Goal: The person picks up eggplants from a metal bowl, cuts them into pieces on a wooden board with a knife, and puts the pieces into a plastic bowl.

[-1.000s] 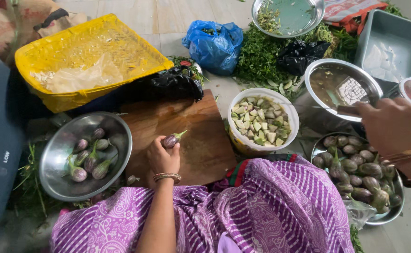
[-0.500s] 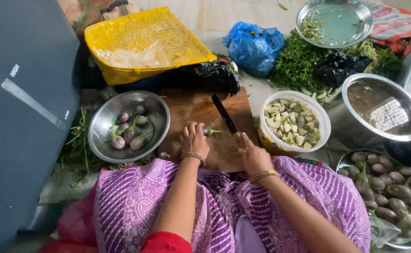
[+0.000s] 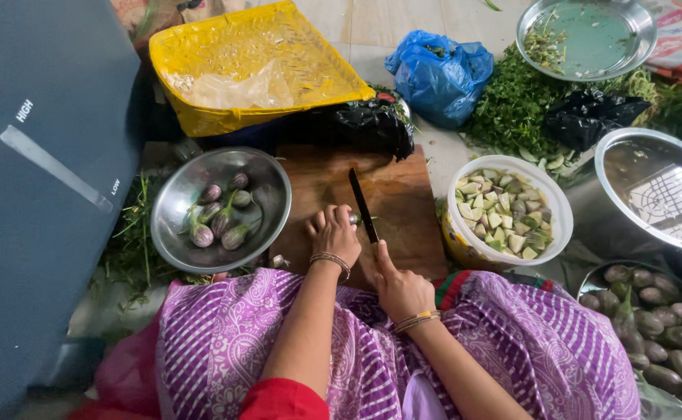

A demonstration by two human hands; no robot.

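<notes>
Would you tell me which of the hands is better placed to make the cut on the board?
Right. The right hand already grips the knife, its blade lying beside the left hand, which presses something small and mostly hidden onto the cutting board.

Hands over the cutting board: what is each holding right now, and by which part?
Right hand grips the knife by its handle. Left hand pins a small eggplant under its fingertips.

The pale tiled floor (image 3: 403, 31) is carrying a wooden cutting board (image 3: 403, 202) and a yellow crate (image 3: 247, 62). A steel bowl (image 3: 177, 210), a blue bag (image 3: 438, 74) and loose greens (image 3: 512, 109) are lying on it too.
</notes>
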